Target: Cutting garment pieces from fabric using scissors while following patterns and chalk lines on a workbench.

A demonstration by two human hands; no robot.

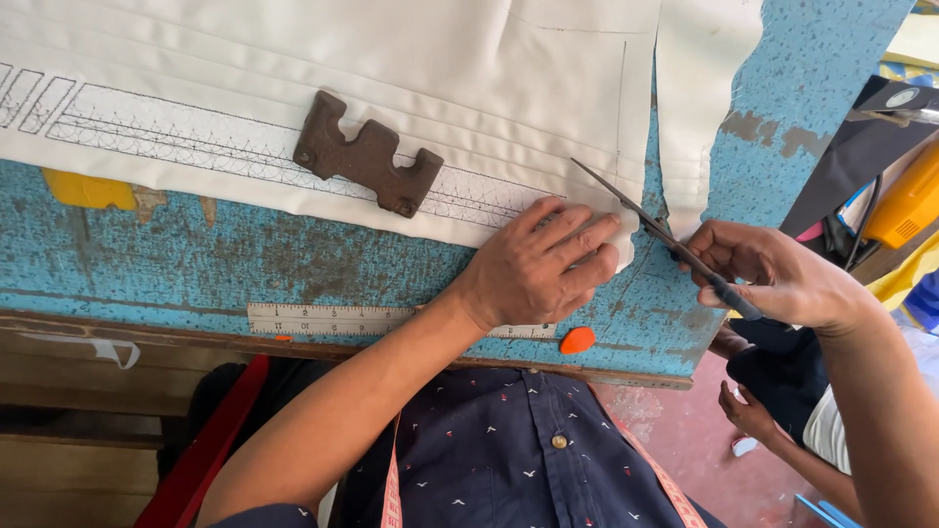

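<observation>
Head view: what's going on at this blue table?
A person's left hand presses flat on white fabric with stitched pattern lines, spread over the worn blue table. The right hand holds dark scissors, blades at the fabric's edge. A rusty notched metal weight sits on the cloth.

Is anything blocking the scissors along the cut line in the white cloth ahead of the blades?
Nothing visible does. The scissors in the right hand meet bare white cloth; the left hand and the rusty metal weight sit left of the line.

You see white cloth (391, 68) with black stitched scallops, a worn blue speckled bench (245, 254), and orange chalk (577, 339).
</observation>
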